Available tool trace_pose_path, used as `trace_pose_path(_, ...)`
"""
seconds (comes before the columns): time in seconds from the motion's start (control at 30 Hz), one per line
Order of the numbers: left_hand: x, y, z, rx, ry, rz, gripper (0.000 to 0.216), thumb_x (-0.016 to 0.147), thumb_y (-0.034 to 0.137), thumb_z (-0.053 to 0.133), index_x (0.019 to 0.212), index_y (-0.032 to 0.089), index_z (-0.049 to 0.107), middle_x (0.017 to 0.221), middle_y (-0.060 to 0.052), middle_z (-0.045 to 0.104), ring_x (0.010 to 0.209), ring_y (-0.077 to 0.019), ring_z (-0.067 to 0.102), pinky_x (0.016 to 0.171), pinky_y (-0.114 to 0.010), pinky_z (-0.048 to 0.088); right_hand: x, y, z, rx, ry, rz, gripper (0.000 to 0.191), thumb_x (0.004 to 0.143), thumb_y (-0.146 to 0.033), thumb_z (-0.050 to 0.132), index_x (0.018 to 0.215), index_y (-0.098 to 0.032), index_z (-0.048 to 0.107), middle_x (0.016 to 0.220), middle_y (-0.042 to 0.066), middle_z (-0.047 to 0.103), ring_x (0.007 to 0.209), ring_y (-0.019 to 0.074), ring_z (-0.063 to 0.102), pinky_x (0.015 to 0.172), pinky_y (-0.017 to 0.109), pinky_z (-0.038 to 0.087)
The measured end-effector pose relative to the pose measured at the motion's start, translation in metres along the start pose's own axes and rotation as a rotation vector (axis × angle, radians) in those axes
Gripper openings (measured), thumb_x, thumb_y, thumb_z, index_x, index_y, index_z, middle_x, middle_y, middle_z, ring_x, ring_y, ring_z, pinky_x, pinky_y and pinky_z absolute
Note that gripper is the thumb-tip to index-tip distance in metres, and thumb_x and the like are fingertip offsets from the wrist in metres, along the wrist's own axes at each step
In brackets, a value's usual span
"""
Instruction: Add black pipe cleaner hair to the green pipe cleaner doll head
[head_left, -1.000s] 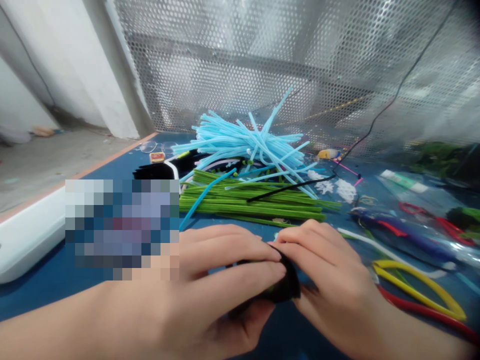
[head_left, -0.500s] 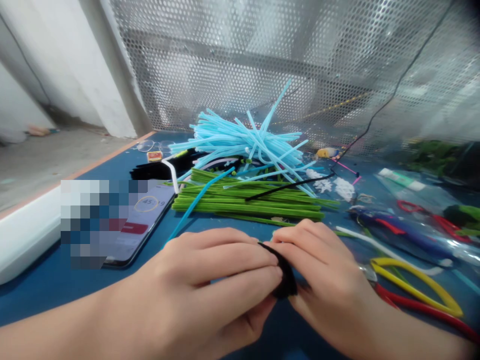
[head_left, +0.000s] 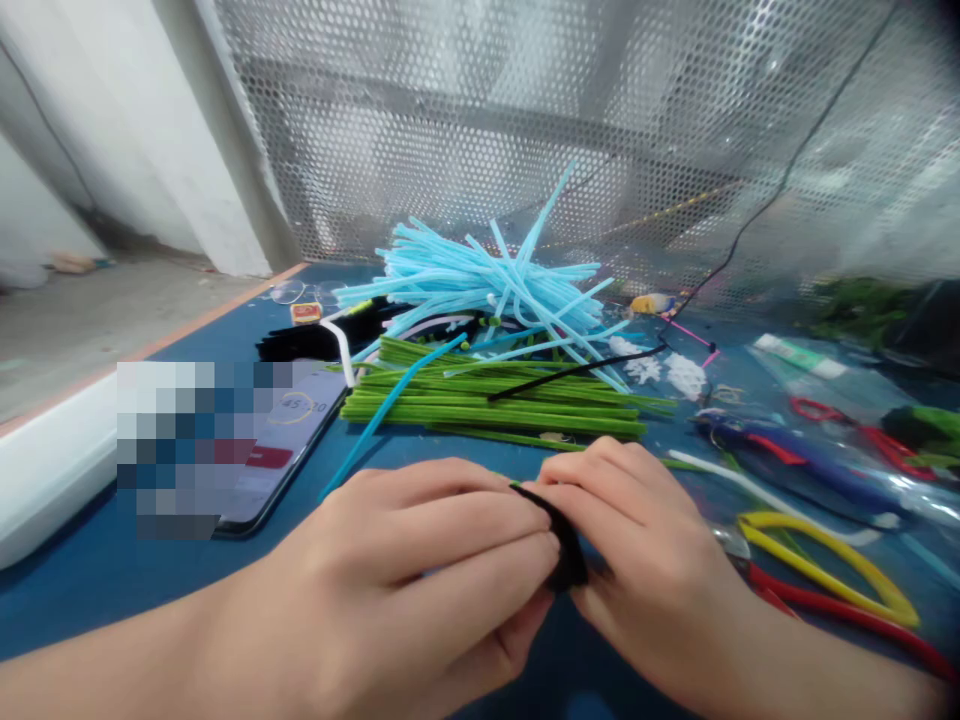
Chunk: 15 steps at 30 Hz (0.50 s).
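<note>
At the frame's lower centre, the left hand and the smaller right hand are both clamped on a curved black piece between them. It shows narrower than a second ago, probably turned or squeezed.

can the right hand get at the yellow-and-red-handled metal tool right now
Probably yes: the tool lies beside the right hand, its handles largely uncovered. However, that hand is busy with the curved, fuzzy black piece, also held by the left hand, and would likely have to let go first.
</note>
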<state>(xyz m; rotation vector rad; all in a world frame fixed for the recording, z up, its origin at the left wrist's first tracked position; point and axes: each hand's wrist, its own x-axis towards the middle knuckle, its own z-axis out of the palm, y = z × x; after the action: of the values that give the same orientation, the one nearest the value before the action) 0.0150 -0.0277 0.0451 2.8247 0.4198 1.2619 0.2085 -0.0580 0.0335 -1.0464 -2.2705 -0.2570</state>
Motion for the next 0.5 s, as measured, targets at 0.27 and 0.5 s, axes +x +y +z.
trace_pose_path(0.27,-0.0048,-0.0032,-0.0029,-0.051,-0.104,-0.010,0.007,0.083,0.012,0.060,0.085,0.017,0.064,0.087,-0.002,0.070,0.084,-0.0151,0.067,0.074,-0.021,0.058,-0.0005,0.0013,0.0015,0.000,-0.001,-0.001,0.019,0.076,0.000,0.051,0.084,-0.010,0.065,0.084,0.010,0.066,0.077,0.0219,0.052,0.072,0.037,0.043)
trace_pose_path(0.5,0.0006,-0.0093,-0.0044,-0.231,-0.148,-0.090,0.017,0.085,0.011,0.057,0.073,0.021,0.064,0.066,0.003,0.062,0.065,-0.0117,0.062,0.074,-0.023,0.058,0.0003,0.0020,0.0016,0.006,-0.015,0.020,0.018,0.077,-0.001,0.050,0.083,-0.011,0.065,0.084,0.009,0.066,0.077,0.0214,0.053,0.070,0.037,0.042)
